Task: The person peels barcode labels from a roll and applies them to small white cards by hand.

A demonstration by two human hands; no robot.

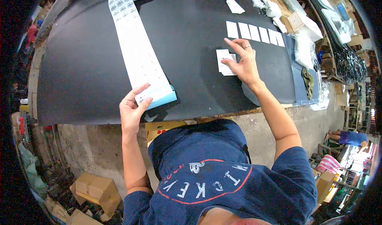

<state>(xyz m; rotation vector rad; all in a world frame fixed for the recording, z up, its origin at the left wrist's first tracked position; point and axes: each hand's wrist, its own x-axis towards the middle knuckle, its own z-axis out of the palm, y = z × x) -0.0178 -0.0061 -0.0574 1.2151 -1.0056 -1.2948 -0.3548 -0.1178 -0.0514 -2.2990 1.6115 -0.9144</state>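
A long white label strip runs down the dark table, printed with small marks at its far end. Its near end lies over a light blue backing edge. My left hand pinches that near end between thumb and fingers. Over a small stack of white cards, my right hand holds its thumb and index finger apart, with nothing seen between them. The thumb tip overlaps the stack in view; contact is unclear.
Beyond my right hand lies a row of several white cards, with a few more farther back. Plastic bags and an olive cloth lie at the right. A person is in the background; a cardboard box sits on the floor.
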